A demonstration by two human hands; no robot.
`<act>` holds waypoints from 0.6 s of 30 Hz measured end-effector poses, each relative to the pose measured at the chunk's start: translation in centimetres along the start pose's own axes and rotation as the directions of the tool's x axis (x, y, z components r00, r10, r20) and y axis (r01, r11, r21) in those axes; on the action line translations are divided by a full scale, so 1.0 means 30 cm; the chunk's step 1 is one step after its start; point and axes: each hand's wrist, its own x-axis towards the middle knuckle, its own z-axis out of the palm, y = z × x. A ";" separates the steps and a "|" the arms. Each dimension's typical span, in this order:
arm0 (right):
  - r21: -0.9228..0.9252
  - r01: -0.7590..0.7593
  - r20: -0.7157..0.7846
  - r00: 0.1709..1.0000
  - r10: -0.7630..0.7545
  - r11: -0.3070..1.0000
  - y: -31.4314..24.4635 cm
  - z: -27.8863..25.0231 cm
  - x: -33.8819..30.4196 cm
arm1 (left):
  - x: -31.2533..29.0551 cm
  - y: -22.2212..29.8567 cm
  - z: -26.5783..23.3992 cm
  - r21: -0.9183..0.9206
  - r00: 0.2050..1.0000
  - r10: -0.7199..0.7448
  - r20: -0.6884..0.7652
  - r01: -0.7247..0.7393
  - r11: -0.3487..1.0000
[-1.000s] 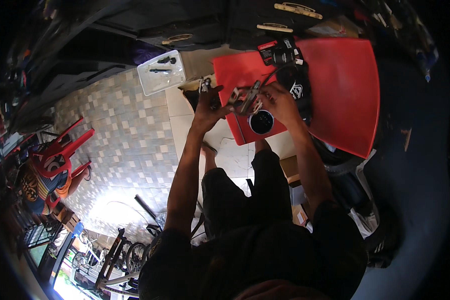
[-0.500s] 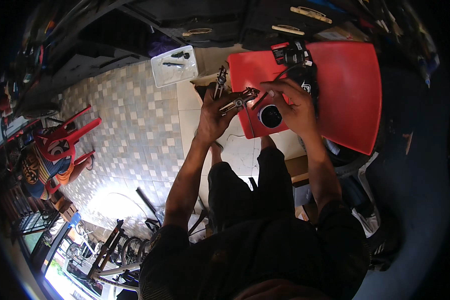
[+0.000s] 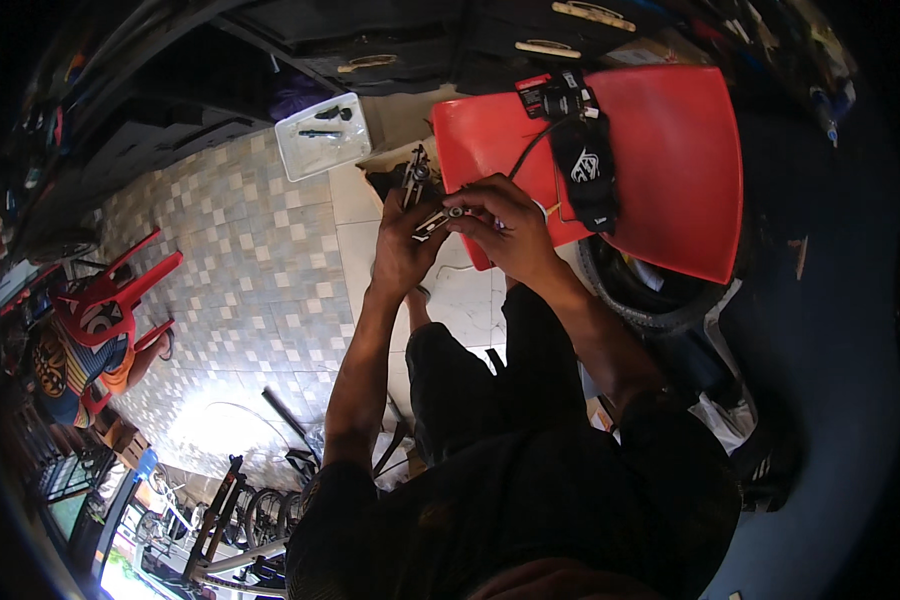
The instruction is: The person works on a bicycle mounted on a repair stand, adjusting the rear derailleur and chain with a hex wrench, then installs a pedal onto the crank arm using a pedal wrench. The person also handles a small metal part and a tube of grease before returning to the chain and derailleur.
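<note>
My left hand (image 3: 402,252) is closed around a metal bicycle part (image 3: 432,225) with slim, jointed-looking arms; one arm (image 3: 416,172) sticks up past the fingers. Against the part's near end my right hand (image 3: 510,225) has its fingers pinched together. Whether those fingers grip the part itself or something small is hidden. Both hands are over the near left edge of a red plastic seat (image 3: 670,170). A bent thin metal rod (image 3: 560,205) lies beside my right hand. Behind that hand, the round jar is mostly covered.
On the seat lie a black cloth item with a white emblem (image 3: 584,175) and a black-and-red package (image 3: 540,98). A white tray (image 3: 320,155) with small dark parts is at the left. A tyre (image 3: 660,318) sits under the seat. Far left, a person (image 3: 80,350) is by a red chair (image 3: 100,305).
My right hand has moved left from above the jar to the metal part and now covers most of the jar. The view has shifted slightly, so the seat and tray sit further left.
</note>
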 end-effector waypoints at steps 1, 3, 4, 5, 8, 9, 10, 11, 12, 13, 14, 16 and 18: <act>0.016 -0.007 -0.008 1.000 0.007 1.000 0.020 0.004 -0.012 | -0.002 0.000 0.006 -0.009 1.000 -0.016 0.008 0.016 1.000; 0.023 0.026 -0.047 0.999 -0.025 0.999 0.051 0.017 -0.028 | -0.004 0.003 0.013 -0.036 0.999 -0.048 0.022 0.048 0.998; -0.035 0.073 -0.056 0.996 -0.075 0.997 0.060 0.011 -0.034 | -0.005 0.006 0.019 -0.033 0.999 -0.046 0.028 0.047 0.998; -0.090 0.122 -0.063 0.990 -0.128 0.988 0.061 0.008 -0.032 | -0.004 0.007 0.021 -0.026 0.999 -0.042 0.034 0.043 0.999; -0.206 0.171 -0.063 0.980 -0.188 0.963 0.054 -0.003 -0.032 | -0.003 0.003 0.037 -0.040 0.998 -0.055 0.038 0.057 0.998; -0.236 0.173 -0.062 0.979 -0.192 0.956 0.050 -0.006 -0.033 | -0.004 0.002 0.042 -0.049 0.997 -0.063 0.037 0.065 0.997; -0.330 0.196 -0.061 0.972 -0.228 0.923 0.047 -0.007 -0.036 | -0.005 0.000 0.044 -0.036 0.997 -0.062 0.042 0.063 0.997; -0.424 0.218 -0.055 0.963 -0.265 0.879 0.043 -0.011 -0.041 | -0.006 0.000 0.049 -0.024 0.997 -0.059 0.045 0.060 0.998; -0.513 0.236 -0.044 0.953 -0.300 0.825 0.039 -0.015 -0.045 | -0.005 0.002 0.053 -0.012 0.997 -0.057 0.048 0.058 0.998; -0.515 0.231 -0.037 0.956 -0.290 0.826 0.033 -0.021 -0.046 | -0.003 0.007 0.055 -0.002 0.996 -0.065 0.054 0.066 0.998; -0.517 0.223 -0.030 0.960 -0.278 0.826 0.026 -0.027 -0.050 | -0.002 0.015 0.057 0.007 0.995 -0.075 0.063 0.074 0.997; -0.523 0.218 -0.015 0.964 -0.265 0.824 0.034 -0.032 -0.058 | 0.002 0.027 0.060 0.037 0.995 -0.060 0.078 0.057 0.998; -0.534 0.216 -0.001 0.967 -0.256 0.817 0.063 -0.030 -0.073 | 0.004 0.030 0.062 0.071 0.995 -0.012 0.100 0.005 0.997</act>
